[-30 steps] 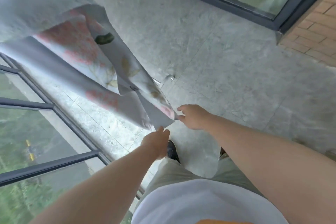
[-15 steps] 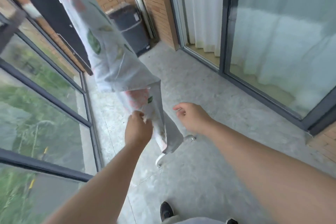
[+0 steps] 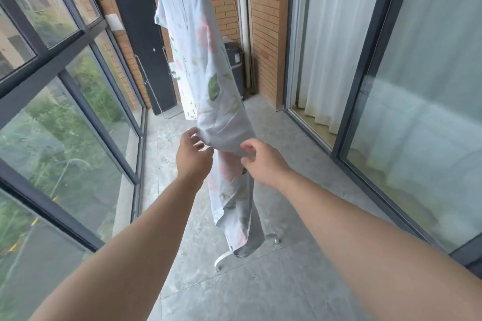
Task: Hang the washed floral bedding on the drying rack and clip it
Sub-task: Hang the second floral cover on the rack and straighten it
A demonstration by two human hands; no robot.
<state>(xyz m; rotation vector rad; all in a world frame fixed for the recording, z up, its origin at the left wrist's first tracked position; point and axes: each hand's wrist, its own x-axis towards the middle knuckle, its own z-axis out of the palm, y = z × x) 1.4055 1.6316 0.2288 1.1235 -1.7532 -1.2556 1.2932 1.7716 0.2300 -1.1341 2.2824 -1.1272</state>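
Note:
The floral bedding (image 3: 203, 65), white with pink flowers and green leaves, hangs in a long bunched column from the top of the view down to near the floor. Most of the drying rack is hidden under it; only its white feet (image 3: 221, 261) show on the floor. My left hand (image 3: 193, 156) is at the left side of a fold at mid-height, its fingers spread and just touching the cloth. My right hand (image 3: 262, 162) pinches the lower edge of that same fold from the right.
A narrow balcony with a grey tiled floor (image 3: 260, 281). Dark-framed windows (image 3: 65, 101) run along the left, sliding glass doors (image 3: 391, 112) with white curtains along the right. A black panel (image 3: 146, 47) leans on the brick end wall, with a dark bin (image 3: 236, 65) behind the bedding.
My view has risen from the floor to the whole hanging bedding. My left hand has released the cloth it gripped and opened. My right hand has closed on the fold.

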